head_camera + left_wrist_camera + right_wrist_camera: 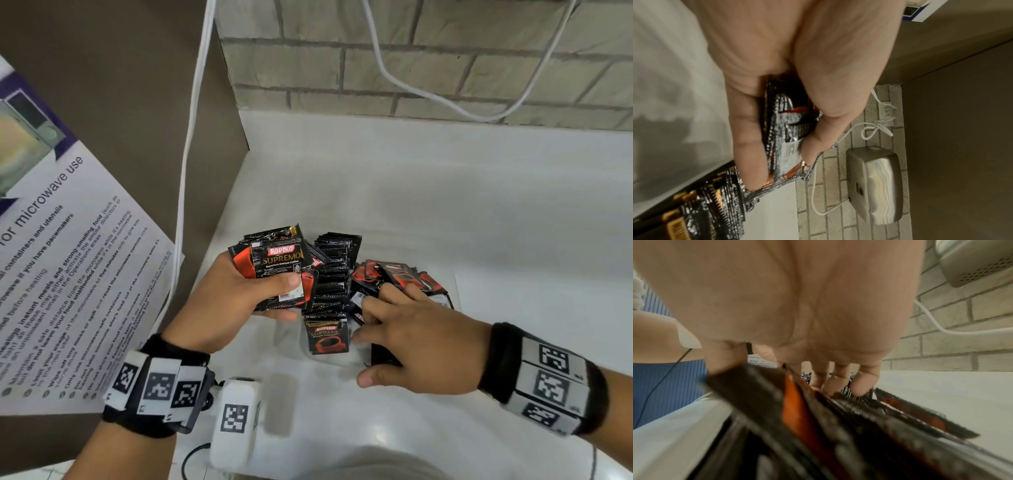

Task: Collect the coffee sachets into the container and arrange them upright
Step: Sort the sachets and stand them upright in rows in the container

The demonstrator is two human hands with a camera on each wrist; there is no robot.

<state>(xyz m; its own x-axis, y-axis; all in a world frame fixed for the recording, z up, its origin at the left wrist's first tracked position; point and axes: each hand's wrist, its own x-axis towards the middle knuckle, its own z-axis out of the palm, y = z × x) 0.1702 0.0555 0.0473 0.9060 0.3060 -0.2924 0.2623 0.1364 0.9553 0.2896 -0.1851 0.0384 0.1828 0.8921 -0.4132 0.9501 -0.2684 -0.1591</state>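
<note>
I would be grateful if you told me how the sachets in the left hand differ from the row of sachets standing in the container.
The bunch of sachets is gripped by the left hand above the counter, fanned unevenly, with a printed front facing the camera. The standing row sits in the clear container, packed edge-up and neatly aligned, showing only crimped tops. Both are black-and-red Kopiko Supremo packs.

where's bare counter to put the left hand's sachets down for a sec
Bare white counter runs behind the black-and-red sachet pile up to the grey brick wall, and along the right edge. In front, a smaller patch lies between the wrists. The middle is crowded: the left hand grips a sachet bundle, and the right hand digs into the pile.
</note>
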